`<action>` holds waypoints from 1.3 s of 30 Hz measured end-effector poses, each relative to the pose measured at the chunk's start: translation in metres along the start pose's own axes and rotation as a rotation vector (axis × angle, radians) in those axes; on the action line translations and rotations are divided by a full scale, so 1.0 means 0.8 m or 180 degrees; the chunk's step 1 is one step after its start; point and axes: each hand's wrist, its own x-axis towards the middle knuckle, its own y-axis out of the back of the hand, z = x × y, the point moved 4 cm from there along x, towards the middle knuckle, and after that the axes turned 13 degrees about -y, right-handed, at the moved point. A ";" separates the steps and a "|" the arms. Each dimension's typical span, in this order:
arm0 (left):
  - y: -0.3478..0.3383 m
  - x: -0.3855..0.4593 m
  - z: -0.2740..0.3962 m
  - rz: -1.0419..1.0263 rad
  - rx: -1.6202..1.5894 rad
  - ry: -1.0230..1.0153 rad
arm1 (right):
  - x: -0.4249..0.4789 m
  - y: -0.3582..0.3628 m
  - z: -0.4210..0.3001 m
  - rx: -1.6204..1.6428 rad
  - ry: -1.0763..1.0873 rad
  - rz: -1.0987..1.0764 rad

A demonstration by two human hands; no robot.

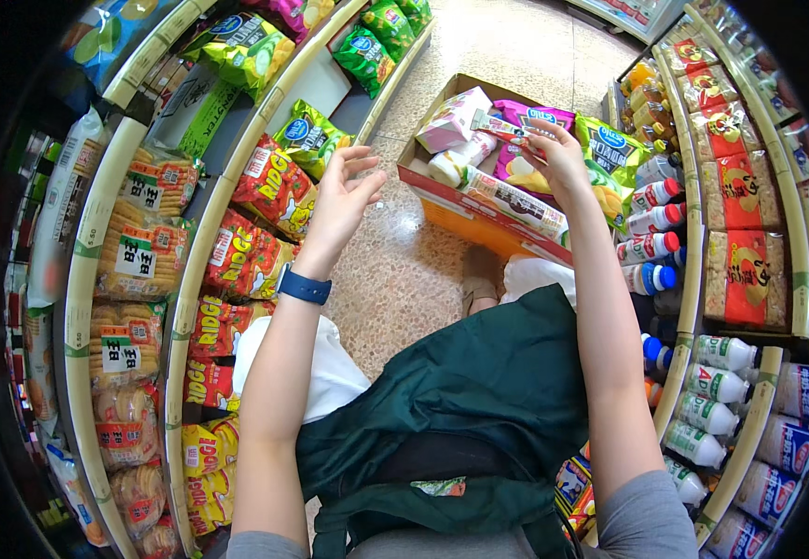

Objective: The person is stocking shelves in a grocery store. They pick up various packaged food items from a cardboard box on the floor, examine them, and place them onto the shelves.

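Note:
My right hand pinches a slim red-and-white packet above an open cardboard box. Inside the box are a pink-and-white carton, a white bottle, a purple chip bag and a long wrapped biscuit packet. A green chip bag leans at its right end, beyond my right hand. My left hand holds nothing, its fingers apart and slightly curled. It is raised before a low shelf, close to another green chip bag and red chip bags.
An orange crate supports the box on the speckled floor. Curved-looking shelf edges flank me on the left, with packed biscuits. Drink bottles and wrapped pastries line the right shelves.

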 end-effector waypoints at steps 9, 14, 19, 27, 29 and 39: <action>0.003 0.003 -0.004 -0.0032 0.0087 0.0012 | 0.040 0.021 0.045 -0.0449 -0.0378 0.0432; -0.003 0.006 -0.005 -0.0064 0.0022 0.0019 | 0.048 0.027 0.056 -0.0657 -0.0506 0.0434; -0.001 0.007 -0.005 -0.0089 0.0016 0.0012 | 0.053 0.029 0.061 -0.0760 -0.0533 0.0460; 0.015 0.002 -0.001 -0.0093 0.0066 0.0014 | 0.077 0.027 0.081 -0.1090 -0.0597 0.0342; 0.013 0.003 0.005 -0.0126 0.0045 -0.0049 | 0.092 0.043 0.086 -0.1392 -0.0505 0.0426; 0.028 -0.005 0.004 -0.0097 0.0109 -0.0097 | 0.074 0.022 0.071 -0.2859 0.0385 0.0810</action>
